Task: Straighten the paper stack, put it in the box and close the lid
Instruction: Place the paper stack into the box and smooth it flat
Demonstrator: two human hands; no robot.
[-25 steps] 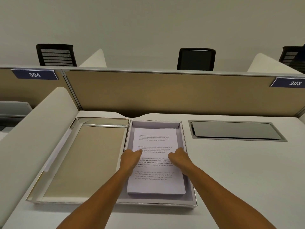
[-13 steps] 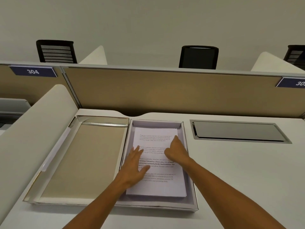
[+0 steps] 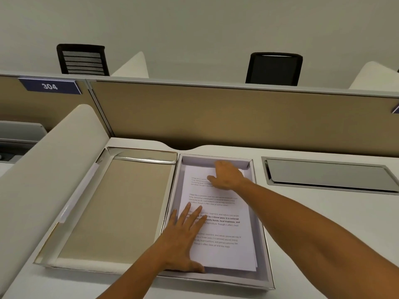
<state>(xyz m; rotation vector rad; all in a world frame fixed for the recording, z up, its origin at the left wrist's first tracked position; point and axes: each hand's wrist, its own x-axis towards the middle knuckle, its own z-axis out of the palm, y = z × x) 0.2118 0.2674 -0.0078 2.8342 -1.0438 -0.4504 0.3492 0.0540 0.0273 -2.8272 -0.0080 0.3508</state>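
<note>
While lid [image 3: 116, 210] lies open: left hand [image 3: 183, 238] flat, fingers spread on paper [image 3: 222, 253]; right hand [image 3: 226, 175] loosely curled at box [image 3: 264, 244] far end.

Light: dim, even, soft | Shadows: faint under the forearms on the desk [image 3: 302, 244] | Glare: mild on the metal hatch [image 3: 328, 174] | Blur: slight, small print unreadable | Distortion: wide-angle bowing at edges

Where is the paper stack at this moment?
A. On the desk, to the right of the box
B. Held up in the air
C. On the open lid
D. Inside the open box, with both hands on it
D: the paper stack lies inside the box, its lid open, under the left hand and right hand.
</note>
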